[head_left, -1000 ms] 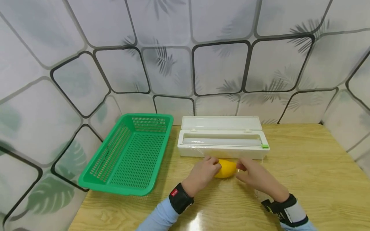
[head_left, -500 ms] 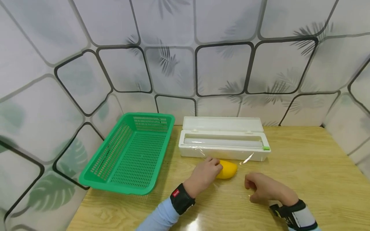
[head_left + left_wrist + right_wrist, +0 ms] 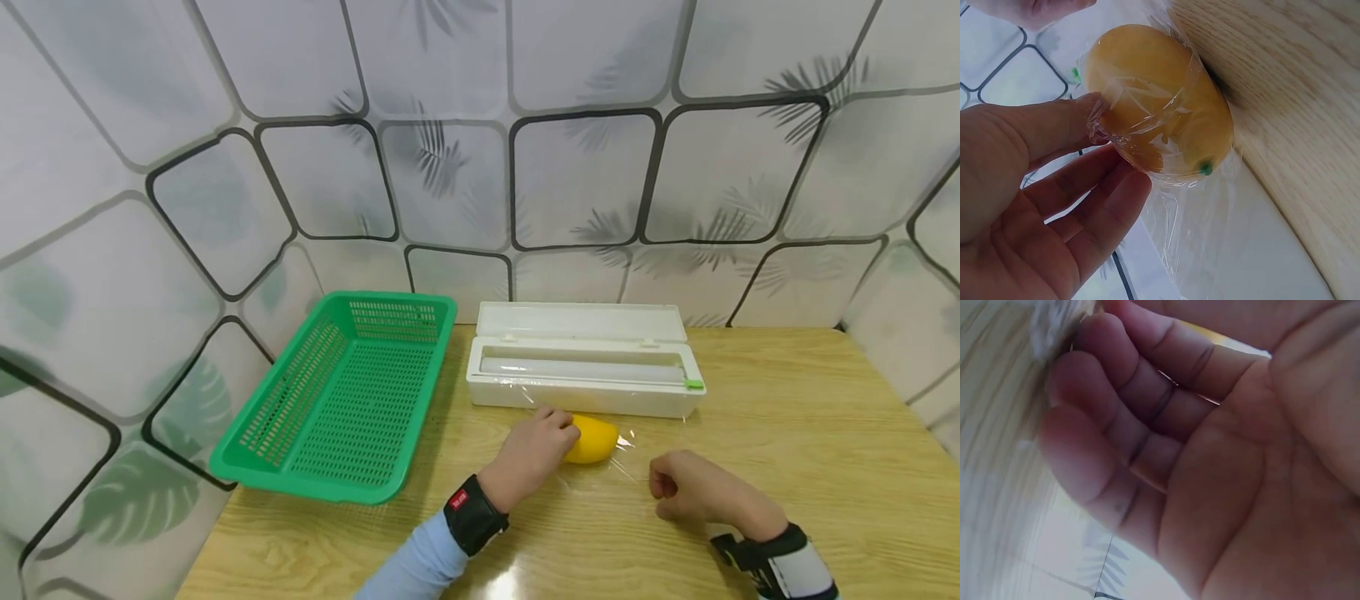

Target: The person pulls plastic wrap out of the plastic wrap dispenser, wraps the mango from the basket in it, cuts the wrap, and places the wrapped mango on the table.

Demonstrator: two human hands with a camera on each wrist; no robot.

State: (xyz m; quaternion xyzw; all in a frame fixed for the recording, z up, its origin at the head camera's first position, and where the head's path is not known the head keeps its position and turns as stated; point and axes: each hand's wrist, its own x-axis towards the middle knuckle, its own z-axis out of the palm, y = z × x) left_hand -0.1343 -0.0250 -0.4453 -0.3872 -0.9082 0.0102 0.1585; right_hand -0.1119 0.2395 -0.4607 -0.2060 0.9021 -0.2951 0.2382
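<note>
A yellow mango (image 3: 594, 440) with a small green stem end lies on the table in front of the wrap box. Clear cling film (image 3: 1172, 119) covers it in creases. My left hand (image 3: 531, 454) grips the mango's left end, thumb and fingers on the film-covered side in the left wrist view. To the right of the mango, my right hand (image 3: 701, 492) is low over the table, its fingers curled and thumb against the index finger. It pinches the cling film, which stretches toward it in shiny lines from the mango. In the right wrist view, crumpled film shows beyond the fingertips.
Behind the mango stands a white cling film box (image 3: 585, 396), its lid raised, with a film roll inside and a green slider at the right end. A green perforated basket (image 3: 397, 467) is on the left. Patterned walls (image 3: 577, 179) border the wooden table (image 3: 810, 417).
My right hand has moved from the mango's right end to the right and toward the front, drawing the film out. My left hand has stayed on the mango.
</note>
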